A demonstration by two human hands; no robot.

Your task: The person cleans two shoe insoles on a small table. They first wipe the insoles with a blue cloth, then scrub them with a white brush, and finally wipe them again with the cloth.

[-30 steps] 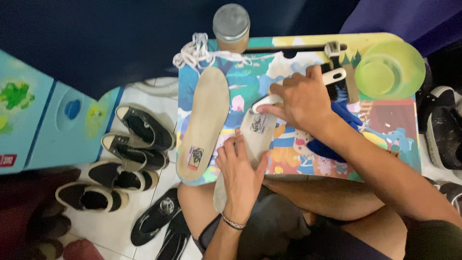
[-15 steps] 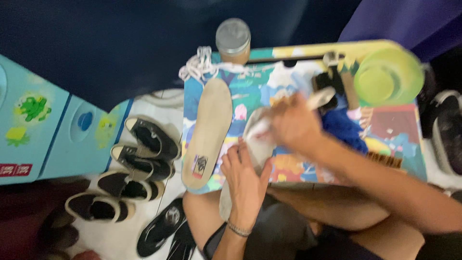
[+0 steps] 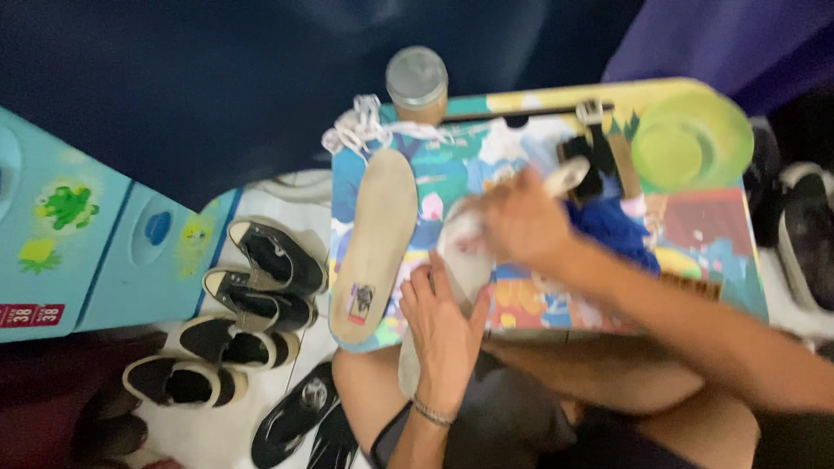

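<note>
A pale insole (image 3: 462,254) lies across the near edge of the colourful small table (image 3: 712,234) and over my lap. My left hand (image 3: 443,326) presses flat on its lower half and holds it still. My right hand (image 3: 521,221), blurred by motion, is over the insole's upper end. It is closed on a pale tool (image 3: 566,178) that sticks out past the fingers; what kind of tool is unclear. A second insole (image 3: 375,247) with a small label lies on the table's left side, apart from both hands.
White laces (image 3: 365,130) and a grey-lidded jar (image 3: 417,82) sit at the table's far left. A green round dish (image 3: 691,139) and a blue cloth (image 3: 612,227) are on the right. Several black sneakers (image 3: 276,259) and black sandals (image 3: 300,415) stand on the floor beside a teal box (image 3: 87,260).
My right hand has shifted along the insole's upper end and is now motion-blurred. My left hand stays pressed on the insole. The view has drifted slightly.
</note>
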